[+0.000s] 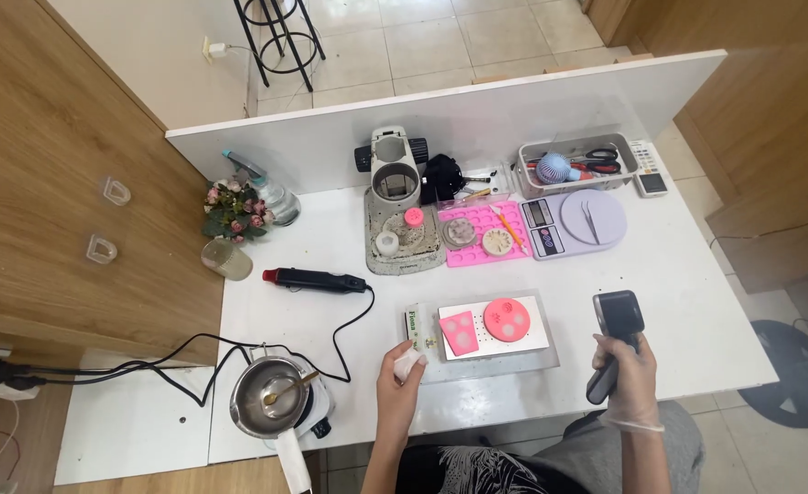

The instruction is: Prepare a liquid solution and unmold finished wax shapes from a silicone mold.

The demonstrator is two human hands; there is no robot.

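My left hand (398,377) is closed around a small white object (410,363) at the near edge of the white table (696,302), just left of a clear tray (541,359). On the tray lie a white board, a pink square mould (460,331) and a round pink mould (507,318). A small white and green box (415,325) lies beside the tray, just above my left hand. My right hand (625,373), in a thin glove, grips a dark handheld device (616,338) held upright over the table's right front part.
Near left stands a metal pot with a spoon (271,395) on a small burner. A black heat tool (317,280) with a cable lies mid-left. At the back: a microscope (397,178), pink silicone tray (486,234), scale with tweezers (576,222), tool bin (576,165), flowers (232,210).
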